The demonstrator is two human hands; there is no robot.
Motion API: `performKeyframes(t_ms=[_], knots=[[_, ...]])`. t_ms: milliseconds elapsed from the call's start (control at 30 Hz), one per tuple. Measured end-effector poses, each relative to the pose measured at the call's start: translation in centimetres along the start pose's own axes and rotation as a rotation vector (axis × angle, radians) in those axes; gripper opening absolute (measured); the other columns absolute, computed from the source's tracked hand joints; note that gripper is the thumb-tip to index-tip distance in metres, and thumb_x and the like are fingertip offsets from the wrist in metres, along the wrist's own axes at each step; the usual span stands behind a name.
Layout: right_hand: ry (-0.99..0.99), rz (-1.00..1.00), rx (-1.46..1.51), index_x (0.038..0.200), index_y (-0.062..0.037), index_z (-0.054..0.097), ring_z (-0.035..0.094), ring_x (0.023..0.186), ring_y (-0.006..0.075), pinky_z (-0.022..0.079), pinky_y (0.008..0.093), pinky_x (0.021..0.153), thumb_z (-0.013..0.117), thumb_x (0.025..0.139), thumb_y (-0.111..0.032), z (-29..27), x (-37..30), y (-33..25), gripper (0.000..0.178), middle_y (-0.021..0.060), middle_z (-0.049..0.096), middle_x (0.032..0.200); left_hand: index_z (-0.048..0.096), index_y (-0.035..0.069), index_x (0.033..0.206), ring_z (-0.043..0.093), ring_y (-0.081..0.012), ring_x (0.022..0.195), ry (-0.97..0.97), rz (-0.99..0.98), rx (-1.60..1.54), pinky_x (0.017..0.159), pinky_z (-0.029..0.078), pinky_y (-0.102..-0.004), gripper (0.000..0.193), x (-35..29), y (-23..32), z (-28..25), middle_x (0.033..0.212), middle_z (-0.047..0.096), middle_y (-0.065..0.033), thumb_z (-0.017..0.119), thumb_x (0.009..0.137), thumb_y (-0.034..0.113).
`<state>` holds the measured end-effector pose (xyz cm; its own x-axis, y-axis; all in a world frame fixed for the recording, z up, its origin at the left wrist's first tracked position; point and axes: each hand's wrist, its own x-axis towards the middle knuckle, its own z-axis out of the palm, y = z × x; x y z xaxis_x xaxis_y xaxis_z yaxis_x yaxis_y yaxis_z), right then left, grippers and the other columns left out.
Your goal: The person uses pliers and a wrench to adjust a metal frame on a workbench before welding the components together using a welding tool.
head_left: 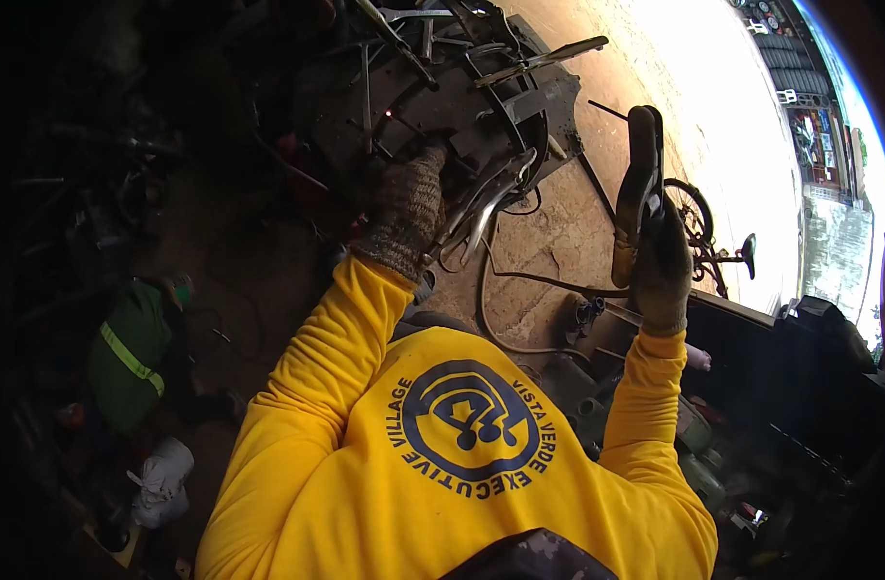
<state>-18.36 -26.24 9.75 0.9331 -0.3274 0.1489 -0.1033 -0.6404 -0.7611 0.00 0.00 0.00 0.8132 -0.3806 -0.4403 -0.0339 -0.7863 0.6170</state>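
Observation:
My left hand [407,208], in a grey knitted glove, reaches forward onto a dark metal frame [462,106] and grips a curved shiny metal bar [491,198] at its near edge. A small glowing red spot [388,114] shows on the frame just beyond that hand. My right hand [661,266], also gloved, is raised at the right and holds a dark flat hand shield [639,188] upright by its handle. Both arms wear yellow long sleeves.
A cable [491,309] loops over the sandy concrete floor below the frame. A bicycle [708,232] stands behind the shield. A green bag [128,353] and a white sack [162,478] lie at the left. Dark clutter fills the right and far left.

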Motion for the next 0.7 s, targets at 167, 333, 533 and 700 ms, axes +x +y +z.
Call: performKeyframes(t_ms=[167,333,533,700], knots=[[0.095,0.110,0.149,0.147,0.0015,0.047,0.061,0.109,0.0101,0.049,0.0228,0.088,0.050,0.098,0.001,-1.1,-1.5,2.2,0.048,0.0077,0.064,0.128,0.065,0.008,0.129,0.070,-0.0239,0.105,0.178,0.243,-0.145,0.092,0.056,-0.0329,0.030,-1.7,-1.5,-0.1,0.120,0.070,-0.0151,0.057,0.103,0.021],[0.186,0.128,0.342,0.142,0.0016,0.051,0.062,0.101,0.0093,0.050,0.0220,0.082,0.052,0.099,-0.004,-1.7,-2.2,2.7,0.044,0.0060,0.065,0.122,0.064,0.005,0.128,0.070,-0.0246,0.104,0.067,0.126,-0.931,0.091,0.056,-0.0342,0.029,3.0,-5.1,3.5,0.119,0.070,-0.0165,0.051,0.105,0.016],[0.214,0.200,0.604,0.138,-0.0004,0.054,0.059,0.085,0.0057,0.047,0.0197,0.069,0.055,0.098,-0.012,-4.3,-2.4,5.2,0.041,0.0010,0.065,0.109,0.063,0.006,0.129,0.069,-0.0297,0.106,0.126,0.090,-0.583,0.091,0.054,-0.0377,0.029,2.3,-4.2,2.2,0.120,0.069,-0.0188,0.050,0.104,0.012],[0.328,0.133,0.511,0.137,-0.0021,0.054,0.061,0.078,0.0066,0.047,0.0201,0.063,0.059,0.100,-0.016,-7.2,-0.7,4.5,0.040,0.0014,0.065,0.105,0.062,0.007,0.131,0.068,-0.0326,0.109,0.196,0.172,0.295,0.093,0.053,-0.0389,0.031,-2.0,0.7,-1.5,0.120,0.069,-0.0198,0.054,0.102,0.014]])
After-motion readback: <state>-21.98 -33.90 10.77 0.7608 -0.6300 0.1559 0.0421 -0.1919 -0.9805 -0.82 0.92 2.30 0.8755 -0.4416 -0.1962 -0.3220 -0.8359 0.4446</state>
